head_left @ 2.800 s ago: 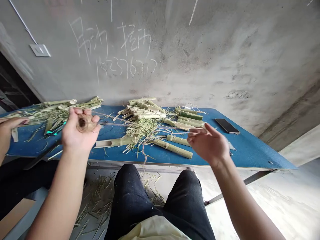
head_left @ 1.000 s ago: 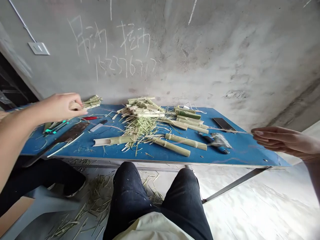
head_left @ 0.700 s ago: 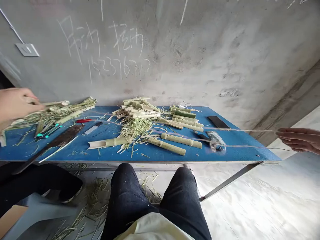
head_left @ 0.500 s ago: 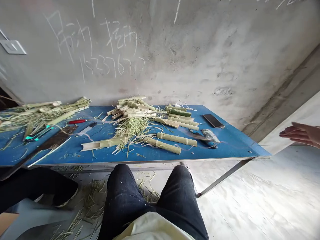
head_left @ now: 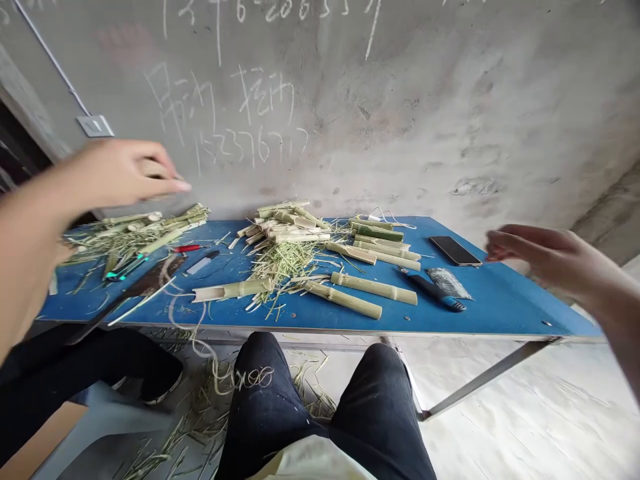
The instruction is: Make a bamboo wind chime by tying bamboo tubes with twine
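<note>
**Both hands raised over a bamboo-strewn blue table**

The person sits facing a blue table (head_left: 500, 303) set against a bare concrete wall (head_left: 425, 100) with chalk writing on it. The left hand (head_left: 117, 175) is lifted well above the table's left end, fingers curled together as if pinching something small and pale; motion blur makes it hard to tell what, if anything, is held there. A thin string (head_left: 200, 333) loops down from the table edge below that hand and curls across the person's left knee (head_left: 260, 387). The right hand (head_left: 545, 257) hovers off the table's right end, fingers loosely spread and pointing left, holding nothing that can be seen.

Cut bamboo pieces (head_left: 373, 287) lie across the middle of the table, with a heap of split lengths (head_left: 285, 223) and green shavings (head_left: 283, 257) behind them. A second pile of strips (head_left: 135, 230) sits at the left end, near a large blade (head_left: 145, 283) and a red-handled tool (head_left: 187, 248). A blue-handled brush (head_left: 440, 290) lies just beside a dark phone (head_left: 454, 251), near the right hand. Shavings litter the floor (head_left: 525, 413) under the table.
</note>
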The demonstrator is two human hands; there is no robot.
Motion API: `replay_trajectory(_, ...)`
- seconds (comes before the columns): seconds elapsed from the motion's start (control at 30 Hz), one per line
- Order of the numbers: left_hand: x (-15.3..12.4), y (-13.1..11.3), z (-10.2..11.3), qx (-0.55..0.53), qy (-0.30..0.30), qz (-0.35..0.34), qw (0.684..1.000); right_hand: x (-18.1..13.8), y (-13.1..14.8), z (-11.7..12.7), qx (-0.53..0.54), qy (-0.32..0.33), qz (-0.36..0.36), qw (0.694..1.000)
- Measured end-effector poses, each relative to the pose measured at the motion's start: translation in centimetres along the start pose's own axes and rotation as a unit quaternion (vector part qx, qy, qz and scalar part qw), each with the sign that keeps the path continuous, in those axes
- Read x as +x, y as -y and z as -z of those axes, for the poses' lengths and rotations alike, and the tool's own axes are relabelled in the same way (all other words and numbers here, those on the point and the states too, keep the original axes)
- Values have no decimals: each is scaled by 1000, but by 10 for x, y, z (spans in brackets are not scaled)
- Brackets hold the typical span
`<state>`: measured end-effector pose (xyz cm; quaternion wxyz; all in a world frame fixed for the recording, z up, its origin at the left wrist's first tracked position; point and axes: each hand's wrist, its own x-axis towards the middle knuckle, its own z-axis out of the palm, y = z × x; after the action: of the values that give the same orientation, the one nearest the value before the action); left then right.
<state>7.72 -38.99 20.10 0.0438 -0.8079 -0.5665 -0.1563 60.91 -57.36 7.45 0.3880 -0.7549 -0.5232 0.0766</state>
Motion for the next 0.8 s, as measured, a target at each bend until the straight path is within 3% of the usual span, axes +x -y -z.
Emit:
replay_trajectory(0.07,-5,-32,-5,15,-34,-56,998,-16,71,-32,81,54,110,989)
replay_trajectory(0.13,-10,-71,-14,-2,-36,-166,985,-32,131,-62,191,102,205,954)
replay_trajectory(0.2,-16,-104,-22,-40,-46,-250,966,-42,170,-91,299,201,233,903)
replay_trajectory(0.27,-22,-125,-26,-69,-48,-283,955,-43,188,-115,352,288,242,857)
replay_trajectory(0.37,-26,-130,-27,-84,-19,-282,955,-36,182,-132,395,311,225,835)
replay_trajectory(0.5,-18,-107,-26,-46,-3,-284,958,-18,153,-111,424,316,165,833)
replay_trajectory(0.63,-1,-70,-22,50,-44,-256,964,2,122,-63,350,276,101,890)
replay_trajectory(0.8,19,-22,-6,111,-77,-126,983,25,66,-15,250,190,-9,950)
